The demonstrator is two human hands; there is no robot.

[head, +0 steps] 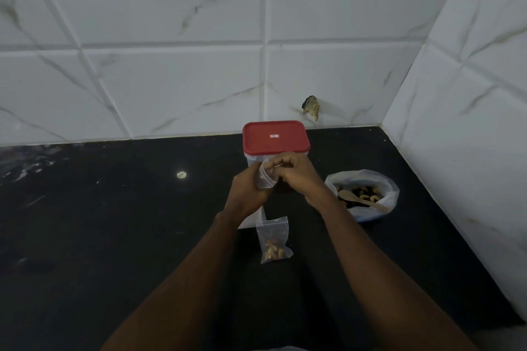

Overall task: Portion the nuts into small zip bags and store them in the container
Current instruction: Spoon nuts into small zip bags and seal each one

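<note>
Head view: left hand (248, 191) and right hand (299, 177) pinch a small zip bag (263, 178) with curled fingers. Just behind the grip stands the red-lidded container (275, 137); below it lies a filled zip bag (273, 241); to its right, the large bag of nuts (379, 179) holds a wooden spoon (362, 199).

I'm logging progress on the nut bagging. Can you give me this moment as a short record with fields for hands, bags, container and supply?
left hand: grips small zip bag
right hand: pinches the same bag's top
held bag contents: cannot tell
filled bag: lies on counter, nuts inside
container: behind the hands, red lid on
supply bag: open, right of hands, holds nuts and wooden spoon
</note>
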